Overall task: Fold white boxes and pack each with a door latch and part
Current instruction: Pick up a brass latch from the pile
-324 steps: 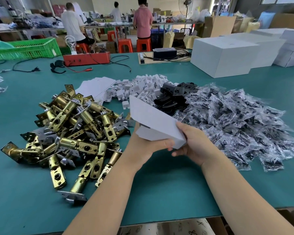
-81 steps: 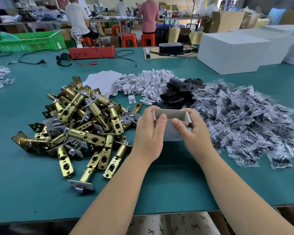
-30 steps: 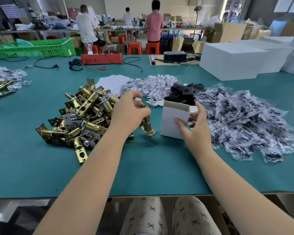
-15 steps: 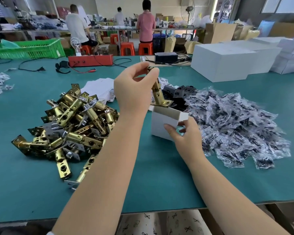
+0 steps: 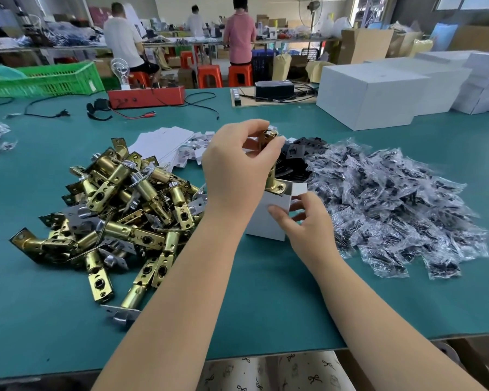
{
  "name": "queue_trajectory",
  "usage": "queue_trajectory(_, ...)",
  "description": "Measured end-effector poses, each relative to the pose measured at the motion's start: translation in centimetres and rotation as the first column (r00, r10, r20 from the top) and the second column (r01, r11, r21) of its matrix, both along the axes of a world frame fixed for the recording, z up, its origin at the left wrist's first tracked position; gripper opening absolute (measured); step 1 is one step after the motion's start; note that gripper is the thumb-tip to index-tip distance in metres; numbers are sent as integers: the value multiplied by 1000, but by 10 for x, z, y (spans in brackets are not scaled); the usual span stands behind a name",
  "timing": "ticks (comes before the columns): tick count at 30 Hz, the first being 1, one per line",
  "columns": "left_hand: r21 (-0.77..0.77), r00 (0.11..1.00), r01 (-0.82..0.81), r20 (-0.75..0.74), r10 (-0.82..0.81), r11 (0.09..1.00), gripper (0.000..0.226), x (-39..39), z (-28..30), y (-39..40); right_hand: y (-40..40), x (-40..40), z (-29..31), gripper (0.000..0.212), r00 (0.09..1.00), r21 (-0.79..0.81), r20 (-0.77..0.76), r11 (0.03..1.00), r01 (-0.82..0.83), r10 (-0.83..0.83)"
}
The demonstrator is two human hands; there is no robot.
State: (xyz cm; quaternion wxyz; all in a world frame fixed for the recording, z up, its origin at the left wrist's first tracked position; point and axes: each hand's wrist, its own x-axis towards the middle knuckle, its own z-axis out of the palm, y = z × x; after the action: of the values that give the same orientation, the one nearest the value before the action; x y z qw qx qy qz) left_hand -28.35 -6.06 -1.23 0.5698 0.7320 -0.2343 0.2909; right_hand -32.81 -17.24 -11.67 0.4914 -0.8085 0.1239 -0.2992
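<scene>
A small white box (image 5: 268, 221) stands upright on the green table with its top open. My left hand (image 5: 235, 170) pinches the upper end of a brass door latch (image 5: 273, 176), held upright with its faceplate at the box's opening. My right hand (image 5: 302, 218) grips the box's near right corner, thumb on the front wall. A heap of brass latches (image 5: 119, 204) lies to the left. Clear bags of small parts (image 5: 393, 198) are piled to the right.
Flat white box blanks (image 5: 161, 142), small white pieces (image 5: 192, 150) and black plates (image 5: 297, 153) lie behind the box. Large white cartons (image 5: 370, 94) stand at the far right, a red device (image 5: 146, 97) and a green crate (image 5: 48, 80) at the back. People work at far benches.
My left hand picked a brass latch off the heap, lifted it and has now lowered its faceplate end to the box's opening. My right hand keeps hold of the standing box.
</scene>
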Motion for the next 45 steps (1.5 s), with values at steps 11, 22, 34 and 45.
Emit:
queue_trajectory(11,3,941,47,-336,-43,999,17,23,-18,3,1,-1,2,23,997,27,40,997,-66,65)
queue_trajectory(22,-35,878,180,-444,-177,983,29,17,-74,7,-5,1,4,20,973,235,34,944,-230,229)
queue_trajectory(34,-126,974,123,-176,-144,984,36,12,-106,-6,-23,12,32,31,998,667,-30,745,-23,58)
queue_trajectory(45,-234,975,111,-162,-151,966,30,18,-109,-6,-47,97,62,30,931,-37,-325,982,-188,166)
